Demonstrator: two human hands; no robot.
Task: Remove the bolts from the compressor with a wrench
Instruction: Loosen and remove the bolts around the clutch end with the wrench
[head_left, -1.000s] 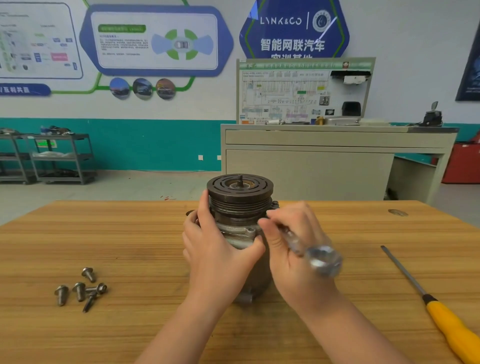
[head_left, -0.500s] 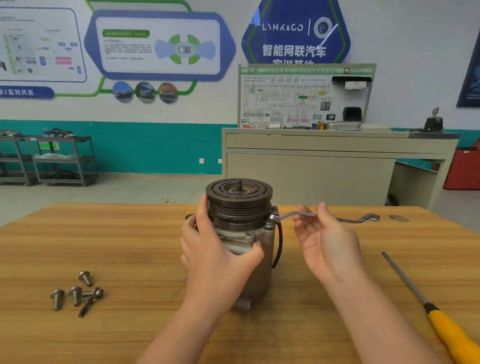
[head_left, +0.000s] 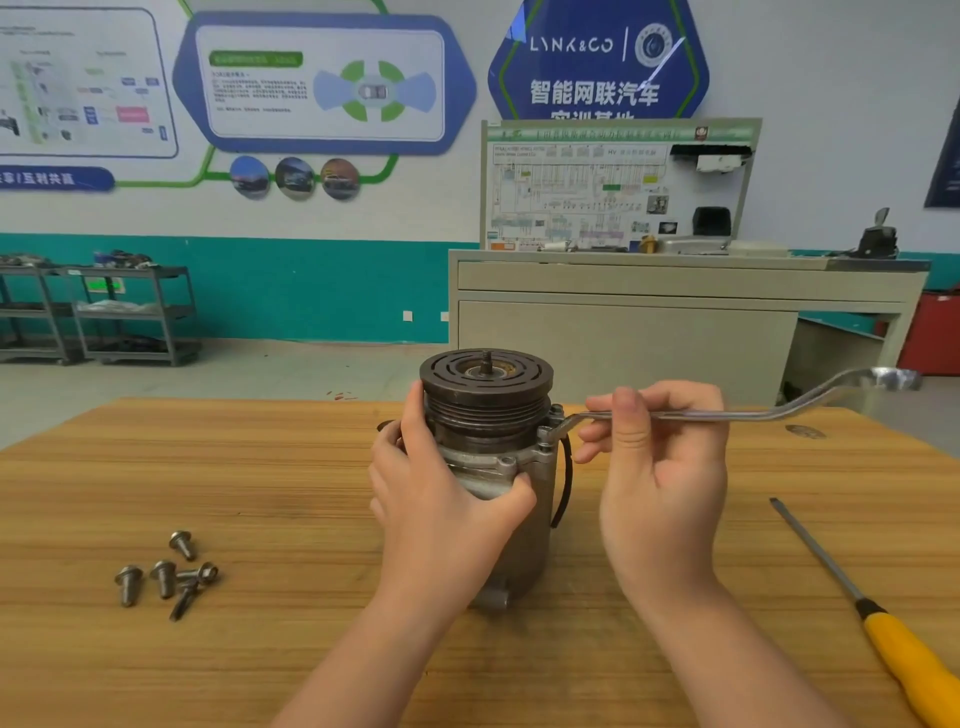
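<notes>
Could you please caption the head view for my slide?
Left hand steadies the compressor while right hand holds a wrench on a flange bolt.

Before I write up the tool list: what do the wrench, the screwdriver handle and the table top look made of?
Wrench: bright polished metal, probably chromed steel, judging by its mirror-like shine. Screwdriver handle: smooth yellow, likely plastic, no grain or glint. Table: light wood or a wood-look laminate, with long streaked grain lines; which one cannot be told.

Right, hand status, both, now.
Left hand: grips the compressor body, steadying it.
Right hand: fingers curled round the wrench handle, holding it.
</notes>
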